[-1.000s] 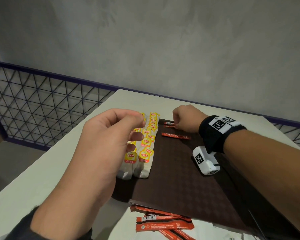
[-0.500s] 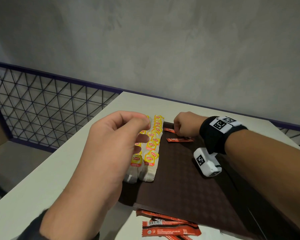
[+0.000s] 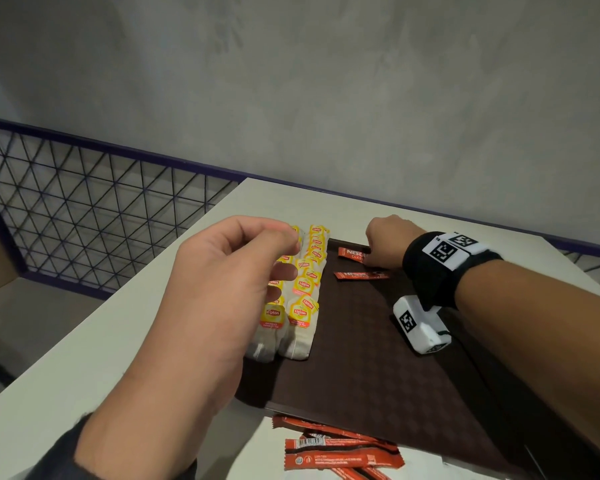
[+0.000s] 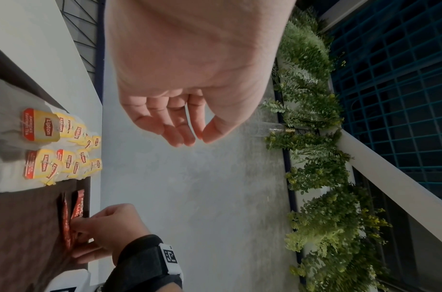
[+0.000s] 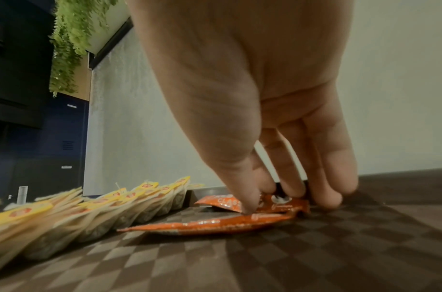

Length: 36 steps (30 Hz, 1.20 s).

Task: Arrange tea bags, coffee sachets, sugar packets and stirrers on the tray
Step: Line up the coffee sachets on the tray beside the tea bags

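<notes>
Right hand [image 5: 277, 138] fingertips press two sachets [image 3: 361, 274] at tray [image 3: 378, 358] far edge; sachet ends hidden underneath. Left hand [image 3: 222, 289] loosely curled, empty, partly hiding tea bags [image 3: 303, 292]. More sachets cut off below.

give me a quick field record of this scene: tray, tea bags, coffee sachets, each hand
tray: dark, checkered, on white table
tea bags: two overlapping rows along the tray's left side
coffee sachets on tray: two, at far end
spare sachets: heap off the tray's near edge
left hand: raised, fingers loosely curled, holds nothing
right hand: fingertips on the two sachets
</notes>
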### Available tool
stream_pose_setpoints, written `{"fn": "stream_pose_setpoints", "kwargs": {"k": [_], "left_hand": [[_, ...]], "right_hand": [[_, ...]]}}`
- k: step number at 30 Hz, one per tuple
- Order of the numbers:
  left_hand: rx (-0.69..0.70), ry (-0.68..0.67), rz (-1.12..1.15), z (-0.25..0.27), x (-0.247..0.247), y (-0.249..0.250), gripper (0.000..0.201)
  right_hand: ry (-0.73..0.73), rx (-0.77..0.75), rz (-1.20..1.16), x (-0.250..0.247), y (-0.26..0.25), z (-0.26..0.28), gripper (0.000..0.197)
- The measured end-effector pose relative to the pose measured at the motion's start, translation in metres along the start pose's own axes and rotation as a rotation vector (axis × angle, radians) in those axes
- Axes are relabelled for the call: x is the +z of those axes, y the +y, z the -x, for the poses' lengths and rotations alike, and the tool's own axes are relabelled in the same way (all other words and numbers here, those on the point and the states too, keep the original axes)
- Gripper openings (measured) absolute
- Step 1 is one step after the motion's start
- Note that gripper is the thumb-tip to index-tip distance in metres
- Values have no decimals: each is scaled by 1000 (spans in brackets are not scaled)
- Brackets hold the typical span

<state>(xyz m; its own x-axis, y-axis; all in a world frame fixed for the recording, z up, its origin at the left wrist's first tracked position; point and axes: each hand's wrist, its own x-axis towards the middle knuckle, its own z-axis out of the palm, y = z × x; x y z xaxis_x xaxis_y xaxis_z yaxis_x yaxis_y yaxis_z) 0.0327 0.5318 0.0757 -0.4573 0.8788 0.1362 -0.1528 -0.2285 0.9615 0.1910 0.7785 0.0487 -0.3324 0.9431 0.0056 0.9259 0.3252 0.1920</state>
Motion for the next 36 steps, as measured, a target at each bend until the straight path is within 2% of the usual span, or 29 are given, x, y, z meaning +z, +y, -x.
{"fn": "stream_pose_setpoints", "kwargs": {"k": [3,7,13,17,26,32,36], "left_hand": [[3,2,0,0,0,0,18],[-2,-3,-4,2,1,0,20],[-15,-1,-9,1,1,-3,22],[-8,-4,-8,1,1,-2,18],[-1,6,-8,1,0,-1,23],[8,1,10,2,-1,3,27],[10,-8,16,3,-1,4,27]], "right_hand": [[-34,46,-14,3,5,2,29],[-31,49,-71,5,4,2,12],[3,52,-168,2,-2,-2,17],[20,17,-206,0,-2,-2,16],[92,-84,-356,-8,5,8,5],[-171,-159,-400,-13,22,25,7],[-193,-160,-305,-4,23,28,14]]}}
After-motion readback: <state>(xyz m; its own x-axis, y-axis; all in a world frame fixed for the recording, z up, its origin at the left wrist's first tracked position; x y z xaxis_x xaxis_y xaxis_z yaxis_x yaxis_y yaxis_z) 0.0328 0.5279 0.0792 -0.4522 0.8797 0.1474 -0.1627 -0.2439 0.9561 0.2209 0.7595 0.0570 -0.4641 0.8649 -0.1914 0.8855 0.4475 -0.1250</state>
